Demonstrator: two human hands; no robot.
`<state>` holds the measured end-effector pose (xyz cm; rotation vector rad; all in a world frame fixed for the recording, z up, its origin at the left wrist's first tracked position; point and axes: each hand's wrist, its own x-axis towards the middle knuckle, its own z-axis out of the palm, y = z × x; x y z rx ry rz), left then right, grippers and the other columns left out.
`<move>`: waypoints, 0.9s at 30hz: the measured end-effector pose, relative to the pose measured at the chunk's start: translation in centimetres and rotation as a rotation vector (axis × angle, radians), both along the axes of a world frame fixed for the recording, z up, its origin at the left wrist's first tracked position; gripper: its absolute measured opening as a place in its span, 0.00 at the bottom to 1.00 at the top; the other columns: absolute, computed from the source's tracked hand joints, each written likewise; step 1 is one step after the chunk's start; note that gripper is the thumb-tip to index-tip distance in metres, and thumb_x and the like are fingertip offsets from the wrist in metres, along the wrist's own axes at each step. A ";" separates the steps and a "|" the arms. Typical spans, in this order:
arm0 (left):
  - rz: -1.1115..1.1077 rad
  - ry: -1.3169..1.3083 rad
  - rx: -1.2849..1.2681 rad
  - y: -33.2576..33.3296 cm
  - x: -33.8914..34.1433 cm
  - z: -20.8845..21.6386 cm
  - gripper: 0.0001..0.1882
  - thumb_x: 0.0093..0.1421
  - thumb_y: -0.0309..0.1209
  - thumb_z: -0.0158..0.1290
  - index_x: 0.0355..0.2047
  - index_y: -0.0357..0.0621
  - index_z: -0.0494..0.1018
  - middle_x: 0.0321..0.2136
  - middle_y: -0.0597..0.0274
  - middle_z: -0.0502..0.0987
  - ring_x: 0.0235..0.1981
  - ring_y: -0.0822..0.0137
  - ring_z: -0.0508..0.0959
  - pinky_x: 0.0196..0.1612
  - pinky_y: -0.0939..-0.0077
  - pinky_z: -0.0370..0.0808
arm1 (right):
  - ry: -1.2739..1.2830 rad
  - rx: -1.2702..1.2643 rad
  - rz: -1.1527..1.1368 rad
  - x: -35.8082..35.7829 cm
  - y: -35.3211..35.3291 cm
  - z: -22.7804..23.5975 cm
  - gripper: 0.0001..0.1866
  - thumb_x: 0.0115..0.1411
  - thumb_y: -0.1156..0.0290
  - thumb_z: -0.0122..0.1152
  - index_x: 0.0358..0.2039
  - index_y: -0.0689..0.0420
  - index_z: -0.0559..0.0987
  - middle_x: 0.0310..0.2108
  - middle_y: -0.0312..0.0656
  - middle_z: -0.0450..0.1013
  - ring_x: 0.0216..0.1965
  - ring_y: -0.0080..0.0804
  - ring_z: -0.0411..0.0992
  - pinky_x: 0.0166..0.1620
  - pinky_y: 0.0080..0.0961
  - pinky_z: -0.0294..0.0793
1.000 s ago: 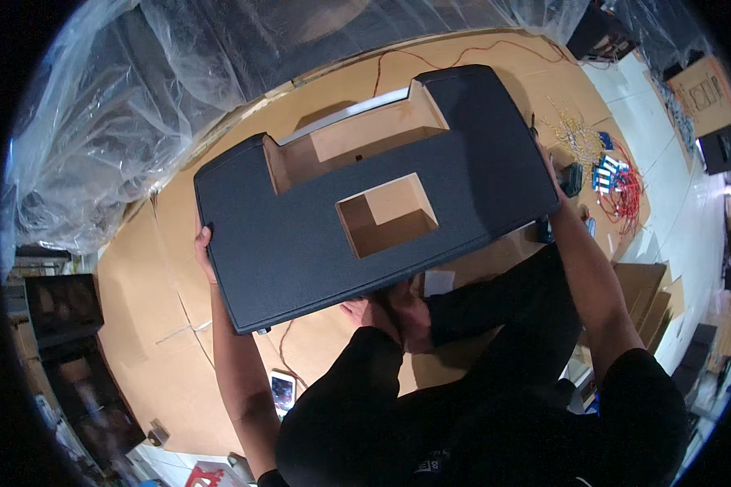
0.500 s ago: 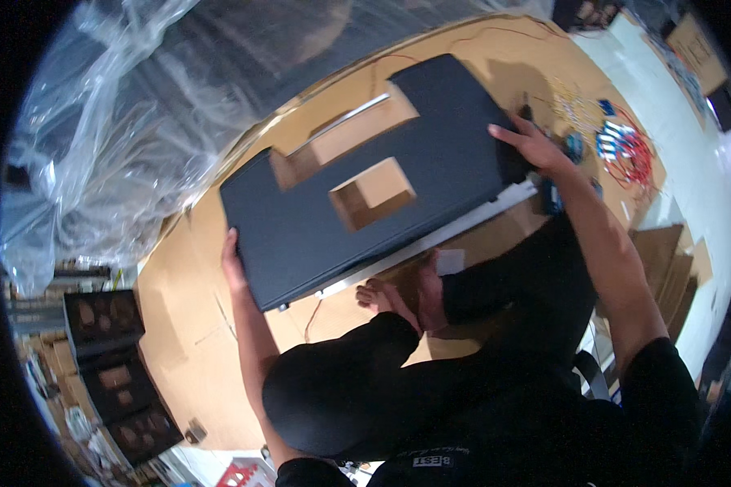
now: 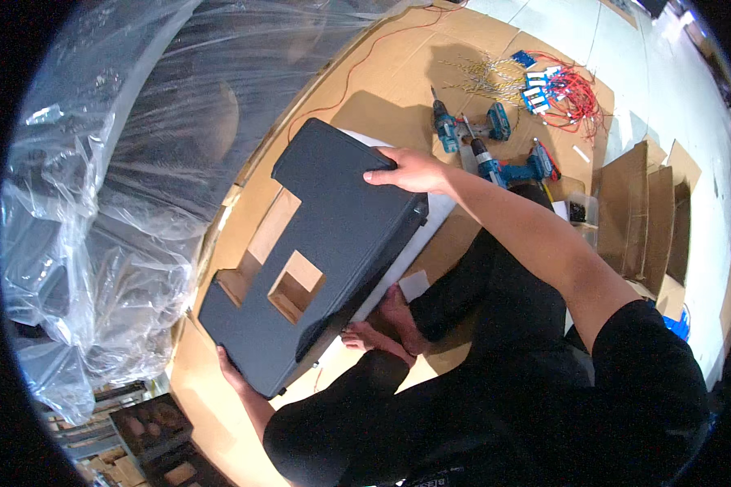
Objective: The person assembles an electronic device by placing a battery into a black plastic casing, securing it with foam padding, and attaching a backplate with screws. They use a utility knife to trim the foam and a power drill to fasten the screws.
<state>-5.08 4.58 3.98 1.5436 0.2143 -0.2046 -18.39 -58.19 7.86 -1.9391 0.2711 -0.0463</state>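
A large black-covered panel (image 3: 345,219) with a square cutout and a longer notch along its far edge is held tilted between my two hands. Bare tan surfaces show inside both openings. My right hand (image 3: 406,169) grips the upper right end, thumb on top, other fingers hidden beneath. At the lower left end, my left hand (image 3: 232,373) is closed on the edge, its fingers mostly out of sight underneath. A white board (image 3: 430,223) shows along the panel's right side. My bare feet (image 3: 382,337) are close to the panel's near edge.
Cardboard (image 3: 382,73) covers the floor. Power drills (image 3: 495,166), red-wired blue connectors (image 3: 556,93) and a clear tub (image 3: 581,211) lie beyond my right arm, with open cardboard boxes (image 3: 642,211) farther right. Plastic sheeting (image 3: 130,162) hangs at left; black panels (image 3: 150,430) stand lower left.
The black panel has swung counterclockwise in my hands, with its right end brought leftward and its left end lower in the picture. The view has shifted too, showing the drills more fully.
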 end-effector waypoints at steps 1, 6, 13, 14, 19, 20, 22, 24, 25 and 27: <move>-0.017 -0.029 0.074 1.2 0.7 -0.2 0.34 0.66 0.51 0.52 0.63 0.40 0.65 0.57 0.49 0.71 0.57 0.54 0.70 0.62 0.59 0.65 | 0.007 0.086 0.002 -0.7 0.0 -0.4 0.45 0.57 0.39 0.64 0.62 0.65 0.69 0.61 0.58 0.68 0.63 0.48 0.67 0.65 0.36 0.64; -0.004 0.063 0.421 -2.0 0.1 4.3 0.31 0.67 0.43 0.53 0.66 0.43 0.62 0.60 0.49 0.71 0.57 0.47 0.73 0.57 0.50 0.73 | -0.123 0.010 -0.672 -3.0 2.4 -3.6 0.34 0.56 0.47 0.65 0.53 0.62 0.77 0.50 0.58 0.76 0.53 0.54 0.74 0.59 0.41 0.71; -0.559 -0.860 1.609 -11.1 -3.0 10.1 0.31 0.67 0.45 0.54 0.61 0.34 0.68 0.57 0.36 0.71 0.60 0.41 0.70 0.59 0.49 0.71 | -0.381 -0.281 -0.463 -21.4 2.5 -0.5 0.24 0.60 0.62 0.66 0.53 0.59 0.74 0.47 0.52 0.74 0.49 0.52 0.73 0.52 0.41 0.72; -0.668 -1.049 1.562 -9.4 -1.4 10.2 0.30 0.67 0.44 0.53 0.61 0.32 0.68 0.57 0.34 0.71 0.60 0.40 0.71 0.58 0.51 0.72 | -0.382 -0.409 -0.427 -23.8 1.8 0.5 0.24 0.59 0.63 0.67 0.53 0.59 0.74 0.46 0.52 0.74 0.48 0.51 0.73 0.51 0.42 0.72; -0.996 -1.159 1.222 -16.1 4.9 9.2 0.28 0.70 0.40 0.48 0.63 0.31 0.64 0.58 0.27 0.67 0.59 0.35 0.69 0.58 0.51 0.72 | -0.020 -0.676 -0.539 -36.7 -2.3 0.7 0.18 0.59 0.64 0.62 0.47 0.58 0.76 0.36 0.50 0.76 0.40 0.53 0.76 0.46 0.46 0.76; -1.026 -0.819 1.095 -24.0 -1.1 12.9 0.30 0.70 0.41 0.48 0.64 0.32 0.63 0.59 0.27 0.66 0.62 0.33 0.65 0.62 0.49 0.66 | 0.134 -0.677 -0.544 -39.7 -2.4 -0.1 0.19 0.60 0.62 0.60 0.49 0.58 0.76 0.38 0.51 0.77 0.40 0.55 0.76 0.44 0.47 0.77; -1.118 -0.989 1.135 -22.9 2.3 11.0 0.31 0.71 0.44 0.47 0.64 0.32 0.63 0.61 0.28 0.65 0.63 0.33 0.64 0.65 0.49 0.62 | 0.317 -0.641 -0.506 -41.7 -2.2 -1.2 0.17 0.59 0.62 0.60 0.43 0.60 0.79 0.36 0.52 0.77 0.38 0.55 0.77 0.42 0.48 0.78; -1.209 -1.112 1.181 -27.6 -0.4 11.5 0.37 0.70 0.53 0.44 0.67 0.35 0.59 0.63 0.32 0.64 0.64 0.34 0.62 0.67 0.50 0.58 | 0.585 -0.594 -0.338 -44.8 -1.5 -3.6 0.15 0.57 0.62 0.59 0.36 0.61 0.82 0.33 0.53 0.78 0.35 0.55 0.78 0.39 0.49 0.78; -1.161 -1.116 1.227 -28.1 -1.2 10.6 0.39 0.70 0.55 0.42 0.68 0.36 0.57 0.63 0.32 0.64 0.65 0.34 0.62 0.67 0.49 0.58 | 0.716 -0.576 -0.179 -45.9 -1.5 -5.1 0.14 0.55 0.63 0.59 0.32 0.62 0.83 0.31 0.54 0.78 0.33 0.55 0.78 0.37 0.50 0.77; -1.096 -1.089 1.331 -28.2 -2.3 7.7 0.42 0.69 0.59 0.40 0.70 0.37 0.54 0.64 0.34 0.63 0.66 0.34 0.61 0.68 0.49 0.57 | 0.849 -0.471 0.050 -49.2 -0.8 -9.1 0.14 0.52 0.63 0.59 0.25 0.62 0.83 0.28 0.55 0.79 0.30 0.53 0.78 0.35 0.50 0.77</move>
